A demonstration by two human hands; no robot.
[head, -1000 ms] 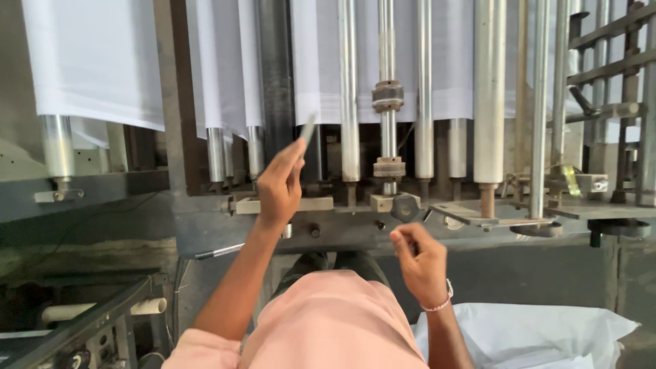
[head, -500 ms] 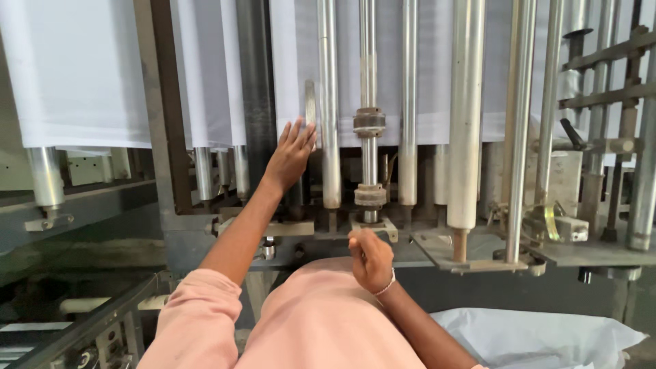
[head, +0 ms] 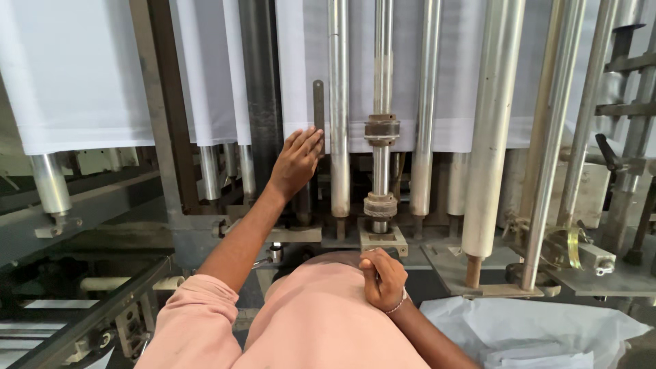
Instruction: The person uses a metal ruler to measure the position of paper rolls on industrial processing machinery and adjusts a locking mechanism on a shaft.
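At the lower edge of a hanging white sheet [head: 301, 75], the left hand [head: 295, 162] reaches up with fingers straight and close together, pressing a narrow flat metal strip [head: 318, 102] that stands upright against the sheet's hem. The strip's top rises clear above the fingertips; its lower part is hidden behind the hand. Whether the thumb grips the strip cannot be told. The right hand [head: 383, 279] sits low and close to the person's chest, fingers curled into a loose fist, a thin bracelet [head: 397, 305] at the wrist; whether it has hold of anything cannot be told. Just above that fist a metal bracket [head: 383, 240] carries a thin shaft [head: 381, 171] fitted with two rusty collars. Polished steel rollers [head: 339, 102] stand upright to either side of the shaft, a thicker one [head: 490, 137] further right. A dark column [head: 260, 82] stands just left of the raised hand. Another white sheet [head: 75, 68] hangs at the far left. Crumpled white material [head: 540, 328] lies at the lower right. The person wears a pink shirt [head: 314, 321].
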